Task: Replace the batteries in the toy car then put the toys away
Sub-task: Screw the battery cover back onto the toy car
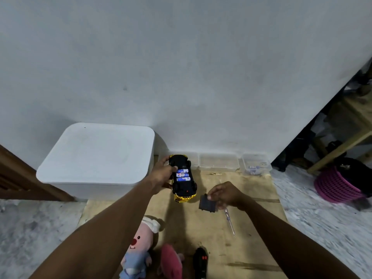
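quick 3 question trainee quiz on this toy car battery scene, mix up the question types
1. True or false: the toy car sits wheels-down with its battery bay closed.
2. Which hand pinches the battery cover? A) left hand B) right hand C) neither
3. How many batteries show in the car's bay?

Key
1. False: the left hand holds it underside up, with the bay open.
2. B
3. Three
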The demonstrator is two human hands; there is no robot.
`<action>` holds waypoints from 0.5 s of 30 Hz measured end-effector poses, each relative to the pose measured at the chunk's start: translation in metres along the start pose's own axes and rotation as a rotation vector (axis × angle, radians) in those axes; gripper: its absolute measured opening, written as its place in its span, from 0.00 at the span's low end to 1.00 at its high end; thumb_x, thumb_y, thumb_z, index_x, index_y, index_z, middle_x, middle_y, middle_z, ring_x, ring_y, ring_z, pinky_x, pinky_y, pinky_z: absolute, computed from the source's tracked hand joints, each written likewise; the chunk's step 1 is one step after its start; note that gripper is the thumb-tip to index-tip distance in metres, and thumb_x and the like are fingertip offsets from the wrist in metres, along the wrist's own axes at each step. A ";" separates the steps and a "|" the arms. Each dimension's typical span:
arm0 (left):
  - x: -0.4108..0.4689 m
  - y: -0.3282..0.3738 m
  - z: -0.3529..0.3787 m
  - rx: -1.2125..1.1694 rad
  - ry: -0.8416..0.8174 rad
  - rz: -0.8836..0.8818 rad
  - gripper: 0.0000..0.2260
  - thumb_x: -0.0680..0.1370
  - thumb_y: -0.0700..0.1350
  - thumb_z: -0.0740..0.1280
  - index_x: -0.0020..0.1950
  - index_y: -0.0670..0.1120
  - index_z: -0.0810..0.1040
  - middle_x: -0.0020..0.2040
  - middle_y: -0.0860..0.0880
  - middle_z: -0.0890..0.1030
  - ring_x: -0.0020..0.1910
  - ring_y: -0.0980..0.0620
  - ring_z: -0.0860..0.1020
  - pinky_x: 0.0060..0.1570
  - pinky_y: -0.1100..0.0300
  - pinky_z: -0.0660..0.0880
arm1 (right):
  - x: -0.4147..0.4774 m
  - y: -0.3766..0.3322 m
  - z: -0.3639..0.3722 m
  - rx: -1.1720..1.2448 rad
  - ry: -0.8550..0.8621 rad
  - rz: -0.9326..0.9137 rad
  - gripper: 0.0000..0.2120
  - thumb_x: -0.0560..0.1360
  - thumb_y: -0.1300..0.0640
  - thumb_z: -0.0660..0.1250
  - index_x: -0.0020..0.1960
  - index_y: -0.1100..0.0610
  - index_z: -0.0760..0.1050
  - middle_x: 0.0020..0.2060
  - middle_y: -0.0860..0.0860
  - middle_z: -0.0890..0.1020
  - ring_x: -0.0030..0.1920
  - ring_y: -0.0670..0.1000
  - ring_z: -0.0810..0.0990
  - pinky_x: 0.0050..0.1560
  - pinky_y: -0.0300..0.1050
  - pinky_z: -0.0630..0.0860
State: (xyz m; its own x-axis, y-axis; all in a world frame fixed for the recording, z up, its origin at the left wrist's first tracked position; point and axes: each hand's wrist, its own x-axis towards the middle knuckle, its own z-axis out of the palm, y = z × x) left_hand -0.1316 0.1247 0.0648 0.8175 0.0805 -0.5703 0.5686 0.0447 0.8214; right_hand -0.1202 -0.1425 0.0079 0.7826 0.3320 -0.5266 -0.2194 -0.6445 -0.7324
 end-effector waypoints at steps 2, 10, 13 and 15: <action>-0.005 0.005 -0.002 -0.022 0.009 0.003 0.22 0.81 0.35 0.62 0.72 0.53 0.69 0.48 0.46 0.80 0.40 0.49 0.79 0.25 0.59 0.76 | -0.008 -0.015 -0.010 0.098 0.013 0.009 0.10 0.72 0.59 0.77 0.50 0.63 0.83 0.38 0.62 0.85 0.30 0.52 0.82 0.31 0.43 0.79; -0.014 0.024 -0.013 -0.061 0.012 0.074 0.20 0.82 0.40 0.64 0.73 0.53 0.69 0.58 0.43 0.80 0.47 0.45 0.80 0.47 0.46 0.79 | -0.016 -0.077 -0.045 0.425 0.166 -0.149 0.07 0.77 0.60 0.69 0.53 0.58 0.84 0.49 0.58 0.86 0.42 0.52 0.83 0.43 0.49 0.81; -0.020 0.029 -0.014 -0.099 0.026 0.086 0.18 0.82 0.42 0.63 0.71 0.55 0.71 0.55 0.44 0.82 0.46 0.46 0.82 0.40 0.50 0.80 | -0.018 -0.108 -0.048 0.420 0.174 -0.247 0.06 0.77 0.63 0.69 0.52 0.58 0.84 0.47 0.53 0.86 0.44 0.49 0.82 0.40 0.42 0.79; -0.023 0.033 -0.014 -0.111 0.019 0.102 0.17 0.82 0.42 0.63 0.70 0.54 0.72 0.54 0.45 0.82 0.45 0.46 0.82 0.37 0.52 0.79 | -0.019 -0.127 -0.045 0.364 0.156 -0.311 0.07 0.77 0.64 0.70 0.52 0.56 0.84 0.46 0.50 0.86 0.45 0.46 0.83 0.41 0.40 0.79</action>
State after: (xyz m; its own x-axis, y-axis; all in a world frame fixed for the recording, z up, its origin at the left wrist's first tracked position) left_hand -0.1327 0.1380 0.1046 0.8678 0.1092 -0.4847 0.4685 0.1449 0.8715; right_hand -0.0813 -0.0984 0.1306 0.9150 0.3453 -0.2088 -0.1289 -0.2405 -0.9621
